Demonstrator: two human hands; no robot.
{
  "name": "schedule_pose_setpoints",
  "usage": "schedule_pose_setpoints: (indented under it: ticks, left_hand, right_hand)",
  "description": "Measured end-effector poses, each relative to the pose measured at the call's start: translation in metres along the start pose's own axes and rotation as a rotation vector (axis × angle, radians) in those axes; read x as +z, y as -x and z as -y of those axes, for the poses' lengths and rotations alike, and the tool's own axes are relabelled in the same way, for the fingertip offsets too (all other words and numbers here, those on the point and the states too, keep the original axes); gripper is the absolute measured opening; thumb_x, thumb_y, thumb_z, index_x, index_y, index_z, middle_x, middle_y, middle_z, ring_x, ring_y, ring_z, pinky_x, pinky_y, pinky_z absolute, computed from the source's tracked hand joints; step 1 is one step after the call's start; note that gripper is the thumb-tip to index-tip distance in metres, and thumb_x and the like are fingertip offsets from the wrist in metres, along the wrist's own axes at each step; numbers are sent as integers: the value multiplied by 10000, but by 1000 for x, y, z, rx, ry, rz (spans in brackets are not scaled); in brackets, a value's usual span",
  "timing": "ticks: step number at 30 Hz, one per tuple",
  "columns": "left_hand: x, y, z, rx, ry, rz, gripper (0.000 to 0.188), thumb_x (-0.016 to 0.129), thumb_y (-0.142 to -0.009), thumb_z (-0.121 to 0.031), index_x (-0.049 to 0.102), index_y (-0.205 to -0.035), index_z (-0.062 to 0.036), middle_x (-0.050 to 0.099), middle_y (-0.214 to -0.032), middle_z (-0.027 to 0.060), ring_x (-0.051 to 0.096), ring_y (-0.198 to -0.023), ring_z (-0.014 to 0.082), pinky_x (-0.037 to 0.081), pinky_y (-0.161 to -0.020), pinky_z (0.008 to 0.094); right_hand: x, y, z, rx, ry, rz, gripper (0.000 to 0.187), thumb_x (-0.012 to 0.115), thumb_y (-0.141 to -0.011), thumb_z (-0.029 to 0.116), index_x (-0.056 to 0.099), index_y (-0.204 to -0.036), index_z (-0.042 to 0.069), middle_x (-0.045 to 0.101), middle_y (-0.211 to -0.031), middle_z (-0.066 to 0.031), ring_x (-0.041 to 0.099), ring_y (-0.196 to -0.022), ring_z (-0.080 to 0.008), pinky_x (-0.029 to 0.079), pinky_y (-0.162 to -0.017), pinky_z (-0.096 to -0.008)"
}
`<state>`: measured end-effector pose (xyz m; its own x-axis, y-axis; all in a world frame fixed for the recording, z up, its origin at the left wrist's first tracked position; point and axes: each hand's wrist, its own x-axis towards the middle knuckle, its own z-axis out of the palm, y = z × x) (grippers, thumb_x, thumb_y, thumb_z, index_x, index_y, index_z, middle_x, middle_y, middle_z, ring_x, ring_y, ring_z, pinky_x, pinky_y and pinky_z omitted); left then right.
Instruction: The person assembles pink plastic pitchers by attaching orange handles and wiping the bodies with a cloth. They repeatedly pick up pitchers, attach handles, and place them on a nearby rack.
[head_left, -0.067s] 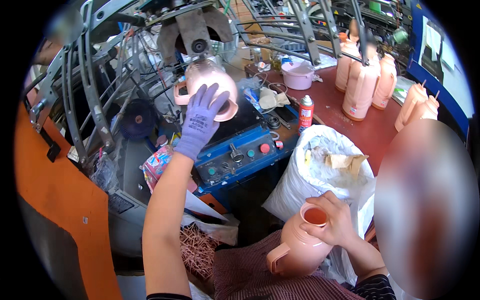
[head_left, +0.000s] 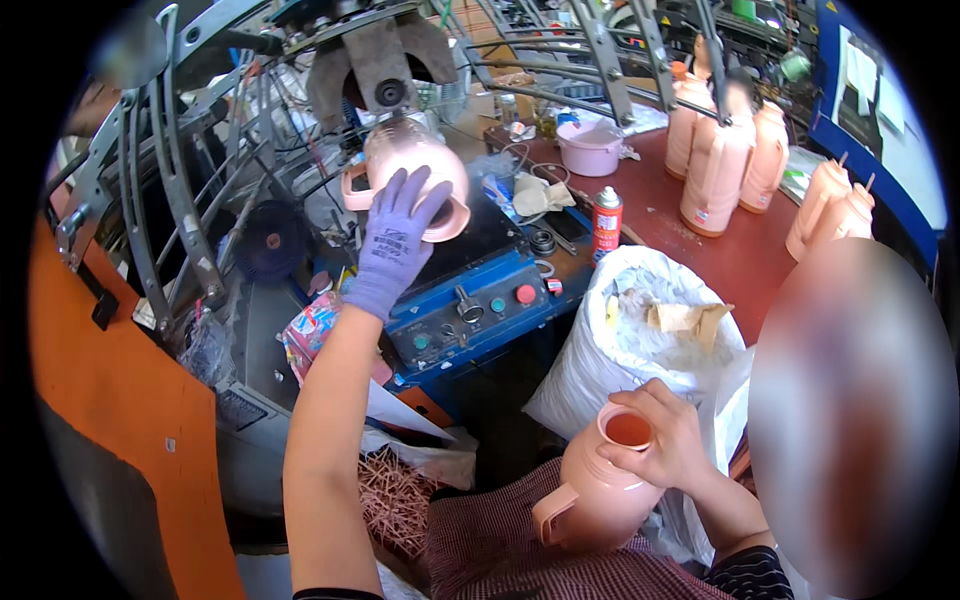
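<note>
I had the left hand point(head_left: 400, 228) spread on one pink jug point(head_left: 420, 152), apparently for steadiness, right hand point(head_left: 668, 442) pinching a second jug point(head_left: 598, 495) by its neck point(head_left: 603, 455).

Dark print in several short lines stands on the back of the purple glove point(head_left: 385, 258) on the left hand point(head_left: 398, 228). The red can point(head_left: 607, 228) bears pale lettering down its side. A small label point(head_left: 703, 214) near the base of one pink flask point(head_left: 713, 180) is too small to read, as is any print on the grey plate point(head_left: 242, 410) at left. The packet point(head_left: 313, 325) carries blurred, colourful print. A yellow sign point(head_left: 831, 6) tops the blue frame point(head_left: 825, 80).
</note>
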<state>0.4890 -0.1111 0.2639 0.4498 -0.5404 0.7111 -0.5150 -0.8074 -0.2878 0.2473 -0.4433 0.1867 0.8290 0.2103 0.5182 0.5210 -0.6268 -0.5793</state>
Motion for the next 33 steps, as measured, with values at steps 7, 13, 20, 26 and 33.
schedule_pose_setpoints:
  ticks: [7, 13, 20, 26, 33]
  left_hand:
    - [7, -12, -3, 153, -69, -43, 557, 609, -760, -32, 526, -1309, -74, 516, -1350, 153, 499, -1237, 351, 400, -1046, 456]
    - [-14, 1, 21, 57, -138, 157, 808, 634, -743, -1, 340, -1489, -102, 354, -1501, 173, 335, -1384, 385, 290, -1142, 460]
    - [-67, 34, -253, 21, 1275, 914, 880, 758, -677, -146, 363, -1452, -9, 416, -1439, 140, 404, -1340, 246, 290, -1136, 391]
    - [-82, 64, -247, -468, 1468, 774, 1113, 831, -569, -283, 260, -1480, 3, 506, -1323, 162, 554, -1175, 278, 447, -1016, 408]
    - [-79, 129, -204, -523, 1306, 586, 934, 784, -635, -441, 420, -1363, 16, 534, -1267, 146, 531, -1163, 261, 432, -990, 396]
  right_hand:
    - [-1, 20, -14, 21, 82, -134, 467, 808, -667, 426, 691, -976, 96, 610, -848, -132, 650, -706, -332, 522, -607, -407]
    - [-9, 33, -9, 69, 24, -133, 533, 788, -689, 451, 671, -1039, 66, 611, -920, -120, 634, -776, -317, 505, -642, -407]
    - [-34, 79, -45, 113, -448, -248, 570, 744, -802, 365, 583, -1229, 24, 630, -1061, -163, 641, -916, -306, 507, -817, -371]
    - [-217, 216, -139, 1123, 925, -121, 375, 669, -851, 377, 692, -1033, 50, 680, -992, -151, 674, -889, -305, 540, -784, -422]
    - [-312, 430, -219, 1489, 602, 318, 329, 642, -793, 291, 725, -949, 14, 707, -981, -201, 680, -890, -332, 532, -769, -418]
